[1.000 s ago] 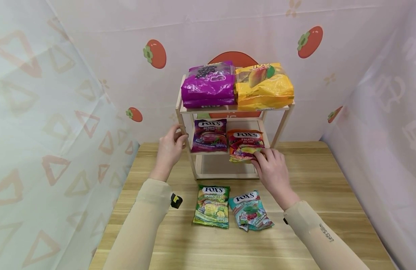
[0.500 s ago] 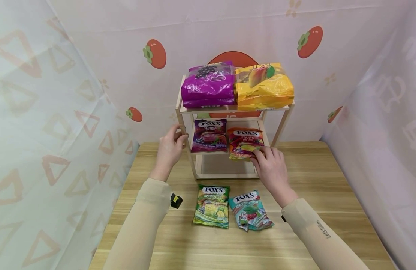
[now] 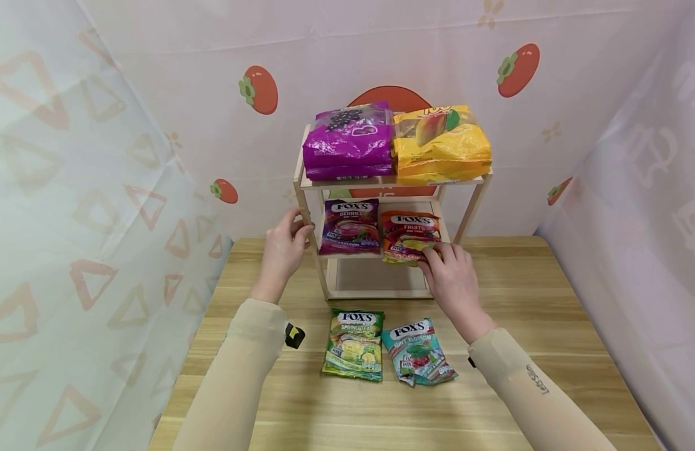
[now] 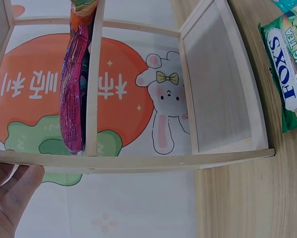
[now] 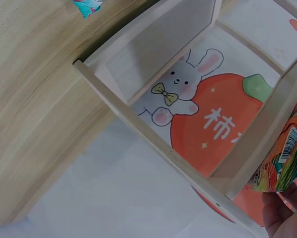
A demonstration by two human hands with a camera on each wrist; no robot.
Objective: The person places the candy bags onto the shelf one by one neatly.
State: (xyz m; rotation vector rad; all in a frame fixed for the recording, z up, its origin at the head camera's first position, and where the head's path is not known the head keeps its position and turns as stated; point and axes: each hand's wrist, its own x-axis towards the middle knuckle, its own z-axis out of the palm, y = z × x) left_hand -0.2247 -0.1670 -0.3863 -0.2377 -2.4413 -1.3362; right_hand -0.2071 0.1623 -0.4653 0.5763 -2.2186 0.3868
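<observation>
My right hand (image 3: 453, 282) pinches the lower right corner of an orange-red FOX'S Fruits candy bag (image 3: 404, 235), which lies tilted on the middle shelf of a small wooden rack (image 3: 381, 294). Beside it on the left rests a purple FOX'S Berries candy bag (image 3: 350, 227). My left hand (image 3: 284, 247) grips the rack's left front post, fingers and thumb at its side. In the right wrist view the Fruits bag (image 5: 287, 151) reaches over the shelf edge, with my fingers under it. The left wrist view shows the Berries bag (image 4: 75, 94) edge-on.
A purple bag (image 3: 347, 147) and a yellow mango bag (image 3: 443, 152) fill the rack's top. On the wooden table (image 3: 302, 407) in front lie a green Spring Tea candy bag (image 3: 354, 347) and a teal Mint Blossom candy bag (image 3: 419, 354). Printed cloth walls surround the table.
The Fruits bag has shifted slightly back and up onto the middle shelf, with my right hand moving along. My left hand stays on the post.
</observation>
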